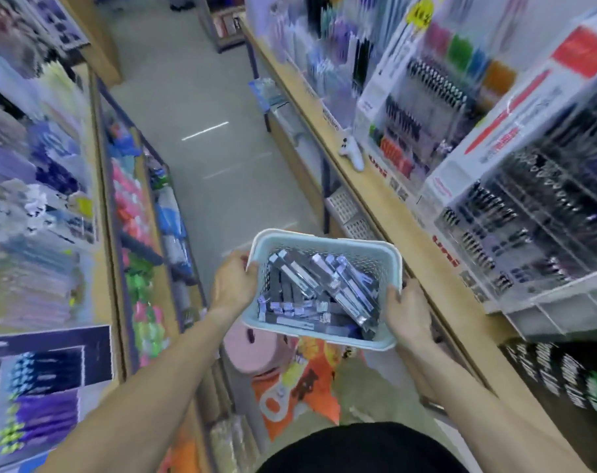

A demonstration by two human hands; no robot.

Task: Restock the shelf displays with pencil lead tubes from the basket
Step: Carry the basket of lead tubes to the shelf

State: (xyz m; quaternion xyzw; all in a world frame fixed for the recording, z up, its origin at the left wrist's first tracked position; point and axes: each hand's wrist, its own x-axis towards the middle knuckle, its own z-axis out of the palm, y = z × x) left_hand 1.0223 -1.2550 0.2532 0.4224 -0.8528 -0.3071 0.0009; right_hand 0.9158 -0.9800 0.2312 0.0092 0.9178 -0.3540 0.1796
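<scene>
A pale blue perforated basket [382, 264] is held in front of me at waist height over the aisle floor. It is full of several grey and lilac pencil lead tubes [324, 288], lying loose at mixed angles. My left hand [233, 285] grips the basket's left rim. My right hand [408, 312] grips its right rim near the front corner. To the right stand tiered clear display racks [515, 233] packed with dark pens and leads on a wooden shelf [409, 227].
Shelves of colourful stationery [41, 199] line the left side of the narrow aisle. A small white figure [353, 153] lies on the right shelf ledge. White perforated bins [348, 209] sit under that ledge. Orange and pink goods [290, 380] lie on the floor below the basket.
</scene>
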